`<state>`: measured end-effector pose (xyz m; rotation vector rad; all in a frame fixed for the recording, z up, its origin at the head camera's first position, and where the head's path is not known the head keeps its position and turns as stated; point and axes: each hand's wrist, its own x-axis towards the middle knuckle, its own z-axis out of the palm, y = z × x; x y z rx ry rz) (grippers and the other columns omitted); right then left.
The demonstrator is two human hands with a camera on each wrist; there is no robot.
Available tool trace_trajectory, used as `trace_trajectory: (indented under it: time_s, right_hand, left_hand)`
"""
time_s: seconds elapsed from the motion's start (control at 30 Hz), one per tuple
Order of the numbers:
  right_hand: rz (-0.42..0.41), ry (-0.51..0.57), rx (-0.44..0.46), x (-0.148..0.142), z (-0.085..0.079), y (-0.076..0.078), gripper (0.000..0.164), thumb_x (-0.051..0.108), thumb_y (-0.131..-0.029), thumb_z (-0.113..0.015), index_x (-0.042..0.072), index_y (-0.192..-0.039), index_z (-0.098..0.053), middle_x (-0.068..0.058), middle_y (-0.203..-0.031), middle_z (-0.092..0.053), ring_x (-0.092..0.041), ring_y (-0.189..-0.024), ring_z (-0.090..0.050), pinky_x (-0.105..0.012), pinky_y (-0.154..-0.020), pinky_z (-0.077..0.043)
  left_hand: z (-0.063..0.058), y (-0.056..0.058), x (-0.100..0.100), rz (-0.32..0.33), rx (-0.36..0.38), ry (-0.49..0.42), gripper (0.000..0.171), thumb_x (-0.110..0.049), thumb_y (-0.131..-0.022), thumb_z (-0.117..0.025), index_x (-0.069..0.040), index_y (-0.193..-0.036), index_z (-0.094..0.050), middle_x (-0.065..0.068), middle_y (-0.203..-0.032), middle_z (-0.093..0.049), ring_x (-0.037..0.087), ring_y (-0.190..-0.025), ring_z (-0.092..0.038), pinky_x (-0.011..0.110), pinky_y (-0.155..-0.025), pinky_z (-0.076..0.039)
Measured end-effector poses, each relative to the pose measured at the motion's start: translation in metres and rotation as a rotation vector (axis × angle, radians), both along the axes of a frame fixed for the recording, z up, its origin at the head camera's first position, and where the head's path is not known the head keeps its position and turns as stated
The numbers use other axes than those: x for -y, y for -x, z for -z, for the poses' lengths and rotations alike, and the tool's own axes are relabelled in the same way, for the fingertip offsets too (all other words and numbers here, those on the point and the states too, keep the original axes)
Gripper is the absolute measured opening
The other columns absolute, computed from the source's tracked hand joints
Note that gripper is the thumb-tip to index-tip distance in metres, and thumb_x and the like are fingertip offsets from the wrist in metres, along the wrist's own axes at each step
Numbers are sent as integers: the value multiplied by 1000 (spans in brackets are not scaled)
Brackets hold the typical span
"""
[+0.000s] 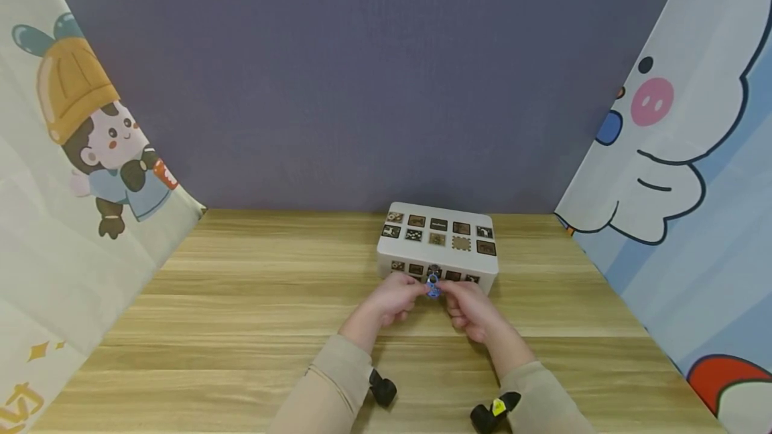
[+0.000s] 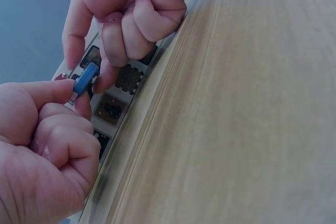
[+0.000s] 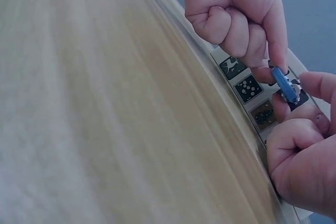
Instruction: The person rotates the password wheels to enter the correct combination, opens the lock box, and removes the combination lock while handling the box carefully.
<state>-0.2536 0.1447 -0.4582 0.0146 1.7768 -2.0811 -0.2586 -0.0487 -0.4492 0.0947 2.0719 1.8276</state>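
Observation:
A small blue padlock (image 1: 433,291) is at the metal latch (image 1: 433,270) on the front of a white box (image 1: 437,257) printed with small dark pictures. From the left side, my left hand (image 1: 395,299) pinches the padlock with thumb and index finger, its other fingers curled in. My right hand (image 1: 473,308) pinches the padlock from the opposite side, other fingers likewise curled. The padlock's blue body (image 2: 86,78) shows edge-on between the fingertips in the left wrist view. Fingers partly cover the latch, so whether the shackle is through it cannot be told.
The box stands at the back of a wood-grain table (image 1: 253,327), near a dark grey panel (image 1: 374,86). Printed cloths flank the table: a cartoon figure in a yellow hat (image 1: 84,86) on the left, a white cartoon animal (image 1: 693,132) on the right.

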Motion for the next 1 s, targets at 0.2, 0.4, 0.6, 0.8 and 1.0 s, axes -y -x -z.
trace_trajectory:
  time_s: [0.2,0.4,0.6,0.8,1.0]
  right_hand:
    - [7,31,35,-3,-3,1,24,22,-101,-61,10,-81,-60,9,-55,-33,-4,-45,-25,-17,-39,-21]
    - [20,39,43,-7,-6,2,21,22,-101,-60,7,-87,-66,10,-54,-33,-3,-44,-27,-17,-39,-22]
    - [14,48,41,-11,-6,2,19,23,-100,-61,7,-93,-67,10,-55,-33,-3,-45,-27,-17,-40,-22]
    - [7,45,39,-11,-6,2,18,22,-100,-62,7,-94,-67,10,-55,-34,-3,-45,-27,-17,-40,-22]
    - [-3,31,31,-10,-5,1,17,19,-99,-62,7,-88,-63,9,-55,-34,-4,-45,-28,-17,-40,-22]
  left_hand:
    - [0,0,0,3,-4,-5,20,-21,-97,-68,-2,-96,-73,-9,-52,-36,6,-42,-31,20,-37,-29]
    - [0,0,0,2,3,-5,18,-20,-97,-67,-2,-98,-74,-8,-53,-36,6,-42,-31,20,-38,-29]
    - [0,0,0,3,2,3,19,-19,-97,-67,-2,-99,-74,-8,-53,-37,6,-43,-31,20,-38,-30]
    - [-1,0,1,6,3,5,19,-20,-98,-67,-2,-99,-74,-8,-53,-36,6,-42,-31,20,-38,-30]
    - [-2,0,0,7,4,7,19,-20,-98,-67,-3,-99,-74,-8,-53,-37,6,-42,-32,20,-38,-30]
